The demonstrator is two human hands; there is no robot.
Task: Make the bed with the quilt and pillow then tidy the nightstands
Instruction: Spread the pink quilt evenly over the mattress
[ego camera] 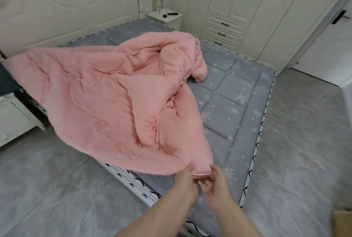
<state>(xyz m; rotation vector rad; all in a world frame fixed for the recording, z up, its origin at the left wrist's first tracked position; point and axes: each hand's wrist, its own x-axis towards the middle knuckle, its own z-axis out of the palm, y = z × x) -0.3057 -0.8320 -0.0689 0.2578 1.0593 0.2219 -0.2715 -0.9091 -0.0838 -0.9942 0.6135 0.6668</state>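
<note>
A pink quilt (99, 94) lies crumpled across the grey snowflake mattress (234, 101), its left side hanging over the bed's edge. Both my hands meet at the quilt's near corner at the foot of the bed. My left hand (185, 179) pinches the corner's hem from the left, and my right hand (217, 179) grips the same corner from the right. A dark blue cloth, maybe the pillow (6, 82), shows at the far left edge, half hidden by the quilt. The far nightstand (164, 18) beside the headboard carries a white bottle (158, 5) and small dark items (172, 14).
A white nightstand (15, 120) stands at the left, next to the bed. The cream headboard (66, 6) is at the back, a wardrobe with drawers (247, 12) at the back right. Grey tiled floor runs around the bed. A cardboard box corner (342, 221) is at the bottom right.
</note>
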